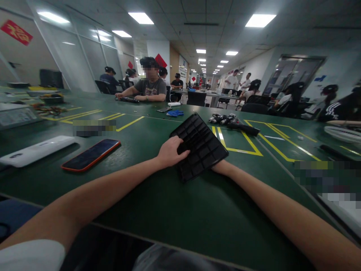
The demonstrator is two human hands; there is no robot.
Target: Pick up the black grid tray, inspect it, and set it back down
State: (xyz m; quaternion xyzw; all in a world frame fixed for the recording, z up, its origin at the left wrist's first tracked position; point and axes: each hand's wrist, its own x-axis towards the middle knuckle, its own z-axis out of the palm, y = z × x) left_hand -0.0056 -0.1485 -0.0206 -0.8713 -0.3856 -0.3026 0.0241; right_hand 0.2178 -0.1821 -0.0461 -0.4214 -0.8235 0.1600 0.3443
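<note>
A black compartment tray (201,137), divided into a grid of small pockets, is tilted up above the green table in front of me. My left hand (170,151) is at its left side, with bent fingers and thumb closed against the pocketed face. I cannot make out any small thing between those fingertips. Behind the tray's lower right corner, my right hand (222,166) holds it from the back; its fingers are hidden by the tray.
On the green table (135,195) lie an orange-edged phone (91,154) and a white device (38,150) to the left. Beyond the tray are blue gloves (175,113) and a bundle of dark cables (222,119). Yellow tape marks the surface. A person (150,84) sits across the table.
</note>
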